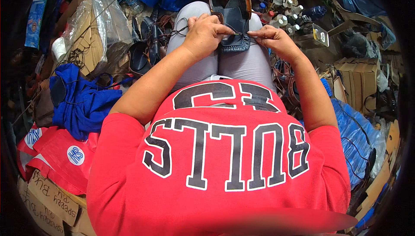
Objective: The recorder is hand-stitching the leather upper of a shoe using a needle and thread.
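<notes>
A dark navy moccasin-style shoe upper (236,46) with a brown-trimmed collar lies across my lap, its gathered toe toward me. My left hand (206,33) is over its left side, fingers closed in a pinch, the index finger reaching across the toe opening. A tiny light sliver shows at that fingertip, too small to name. From behind this hand a dark thread (180,31) loops out to the left. At the shoe's right edge, my right hand (276,40) pinches with thumb and index finger; what lies between them is too fine to make out.
Several small capped bottles (280,9) stand beyond my right knee. Dark shoe pieces (140,56) lie left of my legs, near a blue cloth (84,99) and a clear plastic bag (106,19). Cardboard boxes (356,80) and blue plastic sheeting (352,138) are on the right.
</notes>
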Motion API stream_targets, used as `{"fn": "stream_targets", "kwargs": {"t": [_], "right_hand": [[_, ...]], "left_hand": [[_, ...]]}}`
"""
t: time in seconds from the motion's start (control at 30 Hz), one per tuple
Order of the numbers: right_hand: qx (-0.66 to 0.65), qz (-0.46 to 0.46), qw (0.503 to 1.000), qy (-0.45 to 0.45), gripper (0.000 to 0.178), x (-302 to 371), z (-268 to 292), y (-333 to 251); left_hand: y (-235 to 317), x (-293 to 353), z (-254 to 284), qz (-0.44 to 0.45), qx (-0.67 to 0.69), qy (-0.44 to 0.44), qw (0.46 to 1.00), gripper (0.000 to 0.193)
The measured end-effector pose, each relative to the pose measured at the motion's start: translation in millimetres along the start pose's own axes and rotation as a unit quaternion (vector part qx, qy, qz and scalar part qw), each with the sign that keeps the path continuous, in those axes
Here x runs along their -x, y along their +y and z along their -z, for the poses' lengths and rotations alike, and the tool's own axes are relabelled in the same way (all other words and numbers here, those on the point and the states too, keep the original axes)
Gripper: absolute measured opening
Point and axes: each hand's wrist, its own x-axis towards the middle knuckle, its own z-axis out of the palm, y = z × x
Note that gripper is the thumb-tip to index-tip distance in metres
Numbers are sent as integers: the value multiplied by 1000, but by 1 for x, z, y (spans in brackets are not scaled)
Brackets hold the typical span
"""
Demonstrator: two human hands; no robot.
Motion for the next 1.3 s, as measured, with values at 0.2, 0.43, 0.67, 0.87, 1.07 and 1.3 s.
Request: {"fn": "stream_targets", "kwargs": {"t": [0.2,0.43,0.67,0.87,1.07,1.3], "right_hand": [[-92,-26,995,0,31,-2,-3,-4],[-157,-72,985,-6,27,-7,-3,-11],[-135,-54,989,2,11,-17,-5,-19],[-28,-91,995,-37,10,-25,0,-30],[-46,-42,998,-8,11,-15,22,-16],[-99,-39,994,14,13,-7,5,-10]], "left_hand": [[5,-6,-2,18,27,-4,999,14],[19,-17,-9,90,76,-41,992,15],[20,-26,-8,89,61,-77,991,17],[28,-30,4,8,-36,-92,995,11],[16,-15,22,-15,-40,-70,997,7],[20,-13,16,56,-4,-149,987,9]]}}
